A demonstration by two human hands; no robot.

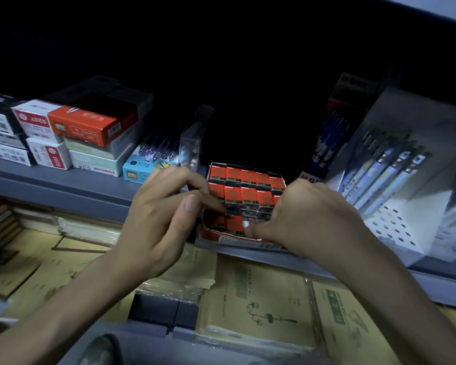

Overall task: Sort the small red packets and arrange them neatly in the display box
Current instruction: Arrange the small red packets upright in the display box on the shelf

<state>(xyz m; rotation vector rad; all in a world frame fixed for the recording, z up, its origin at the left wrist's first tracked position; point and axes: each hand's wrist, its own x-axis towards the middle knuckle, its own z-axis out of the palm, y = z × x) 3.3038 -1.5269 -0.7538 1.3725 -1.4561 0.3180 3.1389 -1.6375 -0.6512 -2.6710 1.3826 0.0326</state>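
A red display box (216, 237) sits at the front edge of a grey shelf (63, 185). Small red packets (244, 185) stand in it in two full back rows, and a few more fill part of the front row. My left hand (163, 219) reaches in from the left, its index finger touching the dark lower edge of the middle row. My right hand (311, 217) curls over the box's right front corner, fingertips pinching at a packet (234, 223) in the front row. What the right palm covers is hidden.
Stacked stationery boxes (84, 125) and a blue pen box (140, 172) lie left on the shelf. White pen display racks (395, 180) stand at the right. Brown paper notebooks (261, 299) fill the lower shelf beneath my arms. The shelf's back is dark.
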